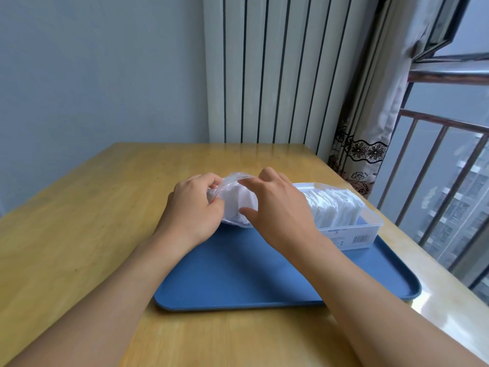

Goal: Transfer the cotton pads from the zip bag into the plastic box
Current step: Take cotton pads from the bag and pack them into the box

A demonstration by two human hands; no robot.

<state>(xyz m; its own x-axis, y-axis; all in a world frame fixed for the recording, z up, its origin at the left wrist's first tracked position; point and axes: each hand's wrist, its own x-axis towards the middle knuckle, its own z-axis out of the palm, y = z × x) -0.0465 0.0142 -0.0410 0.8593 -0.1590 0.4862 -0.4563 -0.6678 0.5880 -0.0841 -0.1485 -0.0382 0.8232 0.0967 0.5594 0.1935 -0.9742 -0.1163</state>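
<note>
Box (pixel 352 234) on tray (pixel 238 282), right of bag (pixel 238 200)

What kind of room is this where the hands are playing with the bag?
Probably a room in a high-up flat. A wooden table stands in the corner by a tall white radiator, a patterned curtain hangs beside a railed window, and apartment blocks show far below outside.
</note>
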